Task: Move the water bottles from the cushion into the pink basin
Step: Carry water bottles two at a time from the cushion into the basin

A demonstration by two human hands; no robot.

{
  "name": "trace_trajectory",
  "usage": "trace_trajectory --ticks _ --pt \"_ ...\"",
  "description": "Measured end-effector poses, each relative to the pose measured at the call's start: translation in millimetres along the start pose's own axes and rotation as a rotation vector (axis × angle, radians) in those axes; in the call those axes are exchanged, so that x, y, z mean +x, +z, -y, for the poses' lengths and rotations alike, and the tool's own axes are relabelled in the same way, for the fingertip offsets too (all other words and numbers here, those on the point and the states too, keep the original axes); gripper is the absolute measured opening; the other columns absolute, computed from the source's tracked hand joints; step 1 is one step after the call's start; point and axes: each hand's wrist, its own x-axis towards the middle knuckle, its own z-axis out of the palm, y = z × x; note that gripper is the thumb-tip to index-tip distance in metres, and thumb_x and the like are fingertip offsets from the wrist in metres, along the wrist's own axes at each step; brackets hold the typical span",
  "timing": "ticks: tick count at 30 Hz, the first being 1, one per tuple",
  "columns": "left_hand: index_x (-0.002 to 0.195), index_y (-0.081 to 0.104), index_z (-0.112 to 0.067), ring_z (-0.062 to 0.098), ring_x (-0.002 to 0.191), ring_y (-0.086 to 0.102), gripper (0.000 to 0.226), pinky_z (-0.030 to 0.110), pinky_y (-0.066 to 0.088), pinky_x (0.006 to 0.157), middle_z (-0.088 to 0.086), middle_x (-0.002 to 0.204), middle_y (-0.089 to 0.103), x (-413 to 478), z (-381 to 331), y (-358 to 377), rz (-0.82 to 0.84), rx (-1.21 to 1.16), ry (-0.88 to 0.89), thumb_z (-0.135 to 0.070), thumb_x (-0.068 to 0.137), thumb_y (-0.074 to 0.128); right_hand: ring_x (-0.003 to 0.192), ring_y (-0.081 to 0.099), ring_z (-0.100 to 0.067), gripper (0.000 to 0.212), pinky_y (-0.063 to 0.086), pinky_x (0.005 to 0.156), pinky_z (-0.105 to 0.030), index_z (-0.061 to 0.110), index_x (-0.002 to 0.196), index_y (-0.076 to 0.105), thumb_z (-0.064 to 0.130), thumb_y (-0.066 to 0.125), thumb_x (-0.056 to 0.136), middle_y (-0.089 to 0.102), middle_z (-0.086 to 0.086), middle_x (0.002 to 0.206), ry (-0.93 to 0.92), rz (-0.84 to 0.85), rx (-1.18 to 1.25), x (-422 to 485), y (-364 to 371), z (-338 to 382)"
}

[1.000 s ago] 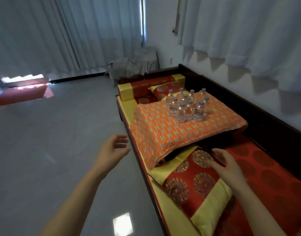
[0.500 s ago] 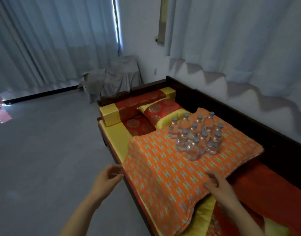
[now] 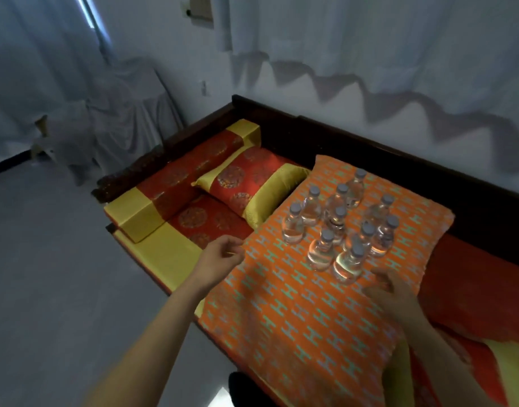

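Currently 10 clear water bottles (image 3: 337, 223) with pale caps stand upright in a tight cluster on the far right part of the orange patterned cushion (image 3: 281, 312), which lies on a dark wooden bench (image 3: 472, 201). Neither hand holds a bottle. The left hand (image 3: 220, 258) hangs at the cushion's left edge, fingers loosely curled around nothing, to the left of the cluster and apart from it. The right hand (image 3: 392, 293), blurred, is low over the cushion with fingers relaxed and slightly apart, empty, just to the near right of the nearest bottle (image 3: 348, 265); whether it touches the fabric cannot be told. A red and gold pillow (image 3: 246, 189) lies at the cushion's far left corner, and pale curtains (image 3: 370, 39) hang on the wall behind
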Motion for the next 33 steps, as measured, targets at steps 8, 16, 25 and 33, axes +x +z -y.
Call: trace_trajectory --ticks 8,16,25,33 --pt "0.112 0.059 -0.013 0.013 0.079 0.058 0.033 0.021 0.045 0.063 0.004 0.097 0.065 137 -3 10 0.197 0.023 -0.017 -0.003 0.082 0.067 0.087 0.057 -0.019 0.051 0.041 0.072 -0.031 0.025 0.102 0.055 0.004 0.084 0.066 0.060 0.007 0.094 0.083 -0.202 0.021 76 39 -9" --pt "0.145 0.032 -0.016 0.001 0.114 0.048 0.091 0.010 0.040 0.085 -0.009 0.131 0.045 225 12 73 0.488 0.095 0.072 -0.010 0.070 0.083 0.097 0.056 -0.022 0.069 0.038 0.079 -0.026 0.005 0.120 0.055 -0.004 0.085 0.059 0.061 -0.009 0.110 0.263 -0.262 0.000 100 73 -41" --pt "0.133 0.043 -0.010 0.023 0.113 0.056 0.086 0.035 0.047 0.094 0.003 0.123 0.058 262 31 131 0.607 0.162 0.237 -0.006 0.059 0.088 0.095 0.058 -0.015 0.069 0.044 0.077 -0.029 0.020 0.120 0.052 0.017 0.087 0.060 0.060 0.004 0.108 0.256 -0.384 -0.008 101 93 -48" --pt "0.122 0.055 -0.023 0.012 0.104 0.062 0.070 0.031 0.050 0.086 -0.006 0.112 0.065 270 36 123 0.622 0.180 0.336 -0.019 0.061 0.089 0.087 0.059 -0.009 0.065 0.043 0.069 -0.021 0.026 0.115 0.054 0.023 0.088 0.060 0.061 0.019 0.096 0.313 -0.483 -0.031 92 96 -37"
